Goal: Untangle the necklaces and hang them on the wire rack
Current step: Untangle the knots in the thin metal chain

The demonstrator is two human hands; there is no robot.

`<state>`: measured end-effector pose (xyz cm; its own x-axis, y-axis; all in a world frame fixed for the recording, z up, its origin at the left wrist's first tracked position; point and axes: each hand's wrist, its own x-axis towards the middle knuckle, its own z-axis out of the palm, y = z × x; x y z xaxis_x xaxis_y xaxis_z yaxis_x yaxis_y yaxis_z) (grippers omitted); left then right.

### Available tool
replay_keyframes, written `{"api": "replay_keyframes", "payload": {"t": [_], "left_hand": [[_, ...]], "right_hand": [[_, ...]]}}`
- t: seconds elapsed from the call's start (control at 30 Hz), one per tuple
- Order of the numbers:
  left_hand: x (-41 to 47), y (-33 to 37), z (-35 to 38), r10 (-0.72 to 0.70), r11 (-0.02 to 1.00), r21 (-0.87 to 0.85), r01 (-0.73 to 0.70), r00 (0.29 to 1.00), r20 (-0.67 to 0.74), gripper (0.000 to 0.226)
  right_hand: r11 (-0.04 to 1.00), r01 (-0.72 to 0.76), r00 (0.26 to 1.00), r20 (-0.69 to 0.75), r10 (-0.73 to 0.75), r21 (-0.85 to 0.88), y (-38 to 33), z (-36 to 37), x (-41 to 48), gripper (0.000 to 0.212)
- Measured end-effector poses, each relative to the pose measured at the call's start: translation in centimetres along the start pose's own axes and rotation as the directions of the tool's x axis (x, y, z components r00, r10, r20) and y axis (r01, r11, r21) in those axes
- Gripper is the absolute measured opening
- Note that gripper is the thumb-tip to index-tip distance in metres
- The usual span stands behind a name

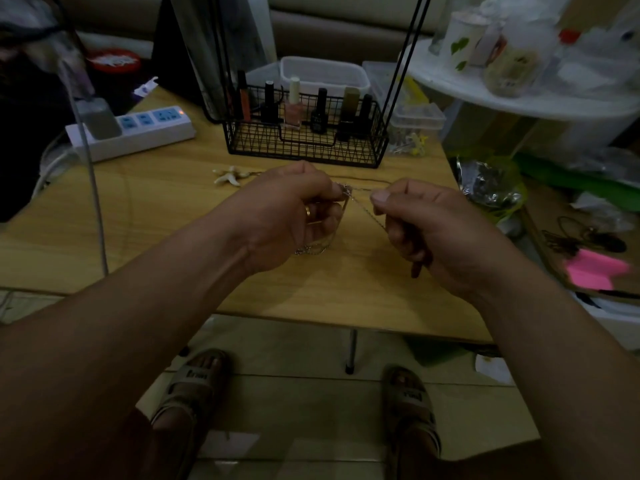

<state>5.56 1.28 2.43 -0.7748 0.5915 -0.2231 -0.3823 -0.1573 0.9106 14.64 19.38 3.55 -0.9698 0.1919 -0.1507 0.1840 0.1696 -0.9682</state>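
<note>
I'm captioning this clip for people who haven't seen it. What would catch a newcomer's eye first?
Two bare hands meet at the centre over the wooden table, the left hand and right hand pinching a thin silver necklace chain stretched between them. Just behind stands a black wire basket of nail polish bottles, with a white power strip to its left.

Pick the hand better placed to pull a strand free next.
Right, probably. The right hand pinches one thin strand at its fingertips, free to draw away. The left hand is closed around the bunched chains, so it serves better as the anchor.
</note>
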Motion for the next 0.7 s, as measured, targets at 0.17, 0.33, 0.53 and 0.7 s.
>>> {"api": "replay_keyframes", "payload": {"t": [0.17,0.33,0.53,0.7], "left_hand": [[0.0,-0.1,-0.1,0.001,1.0,0.027,0.0,0.999,-0.041,0.021],[0.0,-0.3,0.0,0.095,0.923,0.38,-0.062,0.993,-0.069,0.01],[-0.6,-0.9,0.7,0.141,0.68,0.717,-0.151,0.987,0.074,0.015],[-0.4,-1.1,0.6,0.164,0.682,0.716,-0.147,0.985,0.047,0.005]], "right_hand": [[0.988,-0.005,1.0,0.025,0.009,-0.154,-0.1,-0.5,-0.5,0.019],[0.993,0.021,0.995,-0.099,-0.01,0.114,-0.1,-0.8,-0.2,0.026],[0.979,0.099,0.957,-0.285,-0.045,0.181,-0.1,-0.9,0.3,0.024],[0.97,0.125,0.936,-0.349,-0.045,0.21,-0.2,-1.0,0.4,0.028]]}}
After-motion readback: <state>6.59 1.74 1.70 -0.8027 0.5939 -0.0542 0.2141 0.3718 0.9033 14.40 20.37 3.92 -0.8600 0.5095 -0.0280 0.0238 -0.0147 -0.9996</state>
